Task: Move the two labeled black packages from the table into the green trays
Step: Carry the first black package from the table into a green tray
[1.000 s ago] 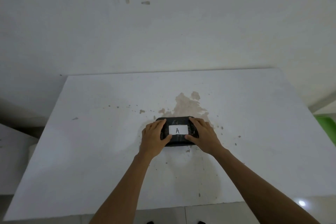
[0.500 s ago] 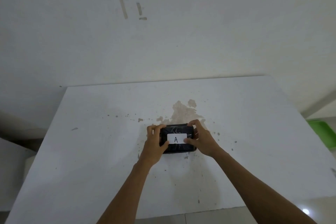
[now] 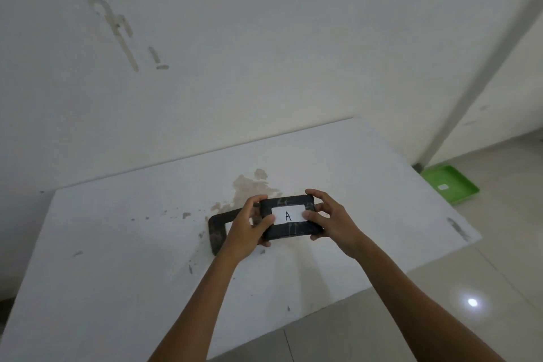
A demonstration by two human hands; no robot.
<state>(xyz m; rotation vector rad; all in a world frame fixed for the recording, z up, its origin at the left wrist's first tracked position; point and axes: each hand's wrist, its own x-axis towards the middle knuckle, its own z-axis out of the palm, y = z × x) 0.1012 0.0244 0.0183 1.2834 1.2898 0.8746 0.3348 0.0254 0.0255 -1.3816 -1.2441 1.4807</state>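
Hands: our left hand (image 3: 245, 232) and right hand (image 3: 332, 219) clench the ends of the black package labeled A (image 3: 289, 217), raised just above the white counter (image 3: 117, 244) | second black package (image 3: 217, 229) lies on the counter behind our left hand | green tray (image 3: 452, 185) sits on the floor, far right.

So the white table (image 3: 117, 244) has a brownish stain (image 3: 249, 185) a bit past its middle, with small specks trailing off toward 9 o'clock, plus a dark scuff (image 3: 458, 228) near its 3 o'clock corner. The white wall (image 3: 264, 53) behind has smeary streaks (image 3: 123, 35) up around 11 o'clock. Pale tiled floor (image 3: 440, 317) sits at 4 o'clock, with a bright light glare (image 3: 472, 302) on it.
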